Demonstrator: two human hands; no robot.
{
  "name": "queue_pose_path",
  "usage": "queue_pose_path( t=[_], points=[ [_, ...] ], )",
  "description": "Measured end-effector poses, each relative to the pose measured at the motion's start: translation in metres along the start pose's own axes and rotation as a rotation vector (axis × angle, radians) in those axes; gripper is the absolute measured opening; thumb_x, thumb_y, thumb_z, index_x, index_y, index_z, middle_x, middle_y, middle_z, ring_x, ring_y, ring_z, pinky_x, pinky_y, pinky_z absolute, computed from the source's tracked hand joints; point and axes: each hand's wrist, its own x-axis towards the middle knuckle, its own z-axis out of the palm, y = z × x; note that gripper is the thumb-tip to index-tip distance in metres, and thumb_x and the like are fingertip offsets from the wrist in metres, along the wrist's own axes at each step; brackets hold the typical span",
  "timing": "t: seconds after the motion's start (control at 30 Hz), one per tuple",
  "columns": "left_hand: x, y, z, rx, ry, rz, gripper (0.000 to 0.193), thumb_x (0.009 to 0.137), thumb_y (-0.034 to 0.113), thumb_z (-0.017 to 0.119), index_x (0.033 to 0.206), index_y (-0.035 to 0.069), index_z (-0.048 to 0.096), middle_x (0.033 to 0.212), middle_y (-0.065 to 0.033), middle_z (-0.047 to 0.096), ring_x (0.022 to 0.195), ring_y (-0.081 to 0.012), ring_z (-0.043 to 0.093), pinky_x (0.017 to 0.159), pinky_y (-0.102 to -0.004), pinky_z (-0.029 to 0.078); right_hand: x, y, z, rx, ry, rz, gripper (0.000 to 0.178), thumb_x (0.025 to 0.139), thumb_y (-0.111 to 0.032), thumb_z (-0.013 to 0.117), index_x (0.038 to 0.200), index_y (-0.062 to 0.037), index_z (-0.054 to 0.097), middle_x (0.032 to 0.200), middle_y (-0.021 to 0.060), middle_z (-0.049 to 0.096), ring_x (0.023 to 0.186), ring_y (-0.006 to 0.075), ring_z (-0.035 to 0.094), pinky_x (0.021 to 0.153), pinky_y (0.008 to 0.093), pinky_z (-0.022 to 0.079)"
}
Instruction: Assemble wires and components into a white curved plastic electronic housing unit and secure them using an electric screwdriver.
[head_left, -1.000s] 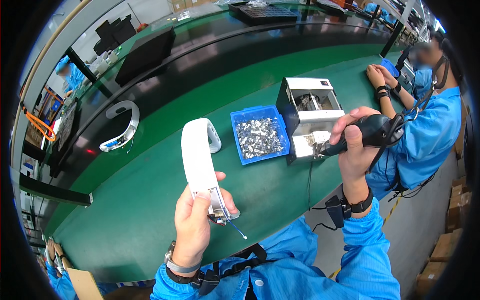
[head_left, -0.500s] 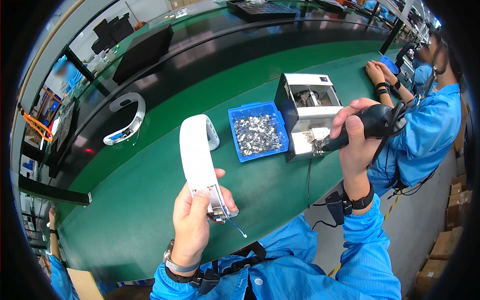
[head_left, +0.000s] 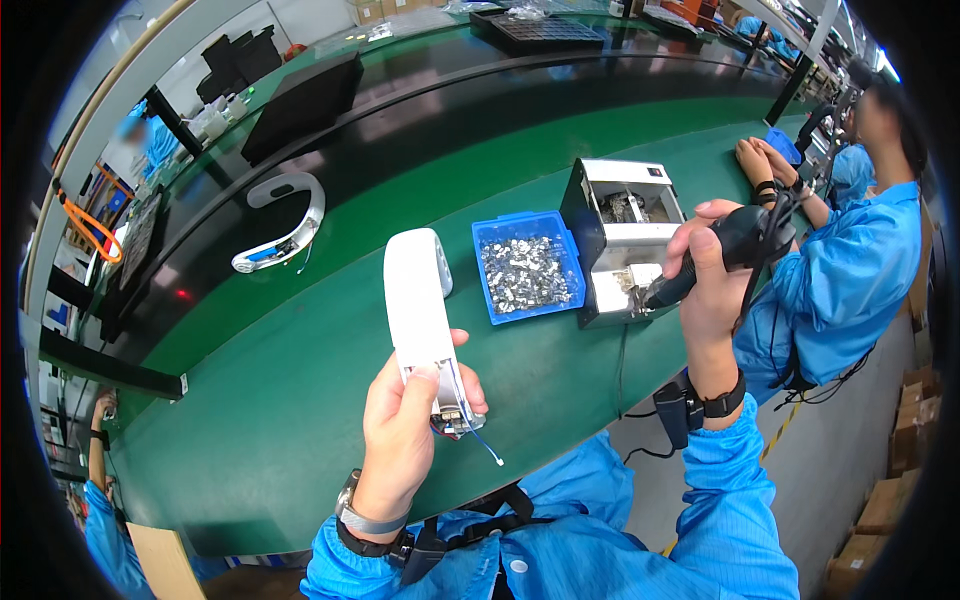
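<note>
My left hand (head_left: 400,405) is wrapped round a white curved plastic housing, U-shaped like a neck massager (head_left: 415,300), its bend pointing away from me. The thumb presses its near end, where small metal parts show and a thin blue wire with a white plug hangs out. My right hand (head_left: 712,285) grips a black electric screwdriver (head_left: 735,240), held slanting with its cord curling over the wrist. The tip reaches the front of a screw feeder (head_left: 628,232), a silver and black box; whether a screw sits on the bit is too small to tell.
A blue bin (head_left: 528,312) full of small metal parts stands left of the feeder. Another white curved housing (head_left: 300,235) lies on the dark green belt beyond the bench (head_left: 270,440). A co-worker in blue (head_left: 850,260) sits close on the right, hands together. Black foam (head_left: 300,110) lies further back.
The view has shifted slightly. My left hand and its neck massager have come a little right, closer to the blue bin. The housing on the belt has moved right. The screwdriver stays at the feeder.
</note>
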Motion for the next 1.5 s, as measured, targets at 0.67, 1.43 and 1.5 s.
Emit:
queue_pose_path(
  t=[0.67, 1.43, 1.5],
  points=[
    [0.000, -0.010, -0.024, -0.202, -0.162, 0.057, 0.033, 0.105, 0.015, 0.038, 0.132, 0.001, 0.051, 0.090, -0.0092, 0.066, 0.081, -0.0155, 0.065, 0.077, -0.0301, 0.055, 0.012, -0.136, 0.160, 0.552, -0.573, 0.078, 0.093, 0.090, -0.074, 0.038, 0.132, 0.0085, 0.042, 0.089, 0.0160, 0.059, 0.058, 0.0198, 0.062, 0.057, 0.0331, 0.054],
    [-0.008, -0.006, -0.030, -0.221, -0.144, 0.010, 0.025, 0.106, 0.019, 0.040, 0.120, 0.001, 0.050, 0.090, -0.0078, 0.064, 0.081, -0.0149, 0.063, 0.077, -0.0305, 0.054, -0.027, -0.107, 0.204, 0.776, -0.646, 0.154, 0.095, 0.088, -0.085, 0.029, 0.116, -0.0003, 0.062, 0.087, 0.0133, 0.066, 0.065, 0.0128, 0.059, 0.054, 0.0234, 0.046],
    [-0.007, -0.008, -0.029, -0.211, -0.148, 0.028, 0.026, 0.106, 0.020, 0.039, 0.122, 0.001, 0.049, 0.090, -0.0078, 0.064, 0.081, -0.0148, 0.063, 0.077, -0.0303, 0.053, -0.024, -0.115, 0.208, 0.641, -0.614, 0.122, 0.101, 0.086, -0.086, 0.028, 0.115, 0.0056, 0.056, 0.078, 0.0148, 0.064, 0.056, 0.0135, 0.058, 0.048, 0.0235, 0.047]
  ],
)
